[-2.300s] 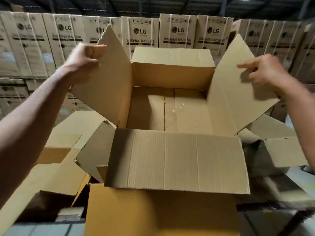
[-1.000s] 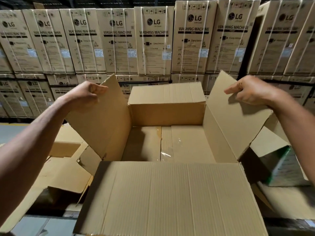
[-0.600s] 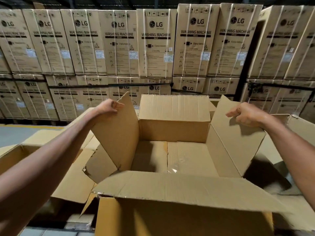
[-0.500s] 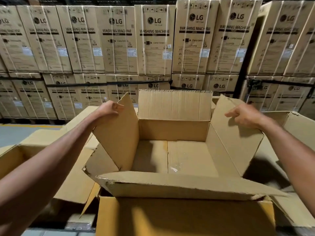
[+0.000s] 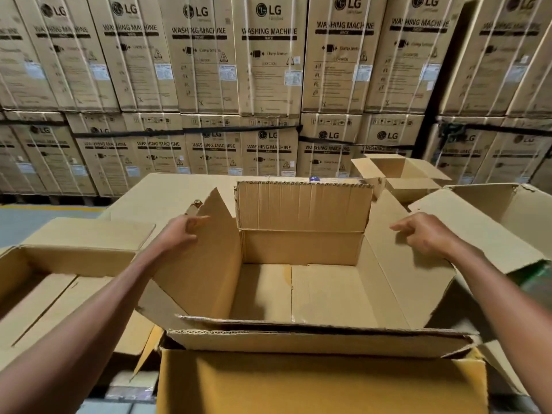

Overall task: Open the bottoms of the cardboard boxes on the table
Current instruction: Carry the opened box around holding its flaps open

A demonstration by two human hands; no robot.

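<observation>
Since the earlier frame the far flap has swung upright. The open brown cardboard box (image 5: 301, 294) stands nearest, on the bench; left hand (image 5: 179, 231) and right hand (image 5: 427, 234) pinch its side flaps. Uneven pulling risks tearing the ragged left flap.

A warehouse: strapped washing-machine cartons (image 5: 268, 55) stacked high in rows behind the boxes.

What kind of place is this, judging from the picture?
Most likely a warehouse. Strapped washing machine cartons are stacked in rows behind, and several open cardboard boxes lie on the work surface.
</observation>
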